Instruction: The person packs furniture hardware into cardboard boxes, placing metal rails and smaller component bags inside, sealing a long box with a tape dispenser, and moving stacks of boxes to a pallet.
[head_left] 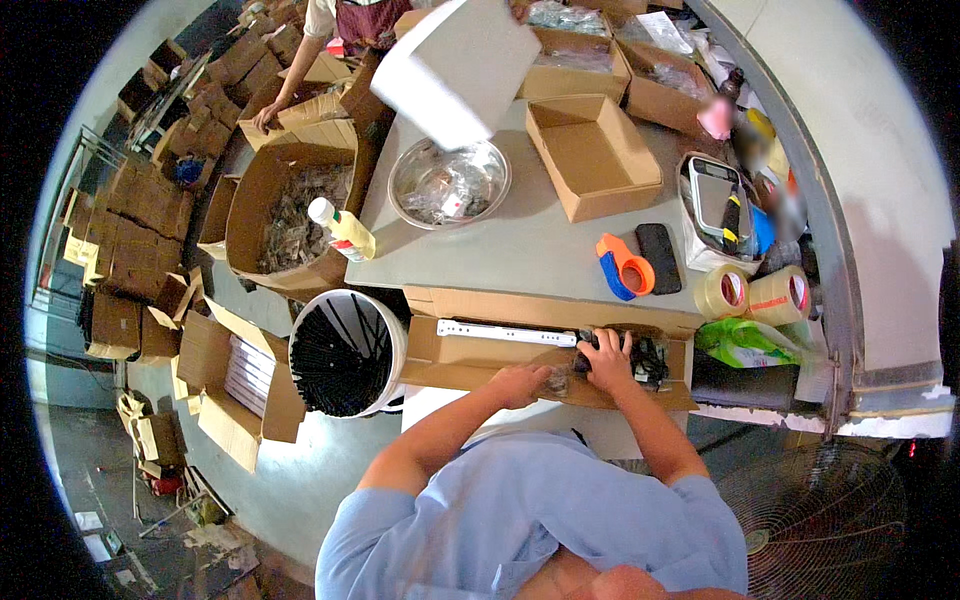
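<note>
Your right hand (606, 358) is spread, fingers down on a pile of small black parts (645, 360) inside the shallow brown cardboard box (455, 357) at the near edge of the grey surface (520, 250). Your left hand (520, 383) rests loosely curled on the box's front wall, gripping nothing. A long white metal rail (505, 333) lies along the box's far side.

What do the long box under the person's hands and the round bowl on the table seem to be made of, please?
The long box looks like brown corrugated cardboard: matte, with folded flaps. The round bowl looks like bare metal, probably steel: its grey rim shines and reflects light.
</note>
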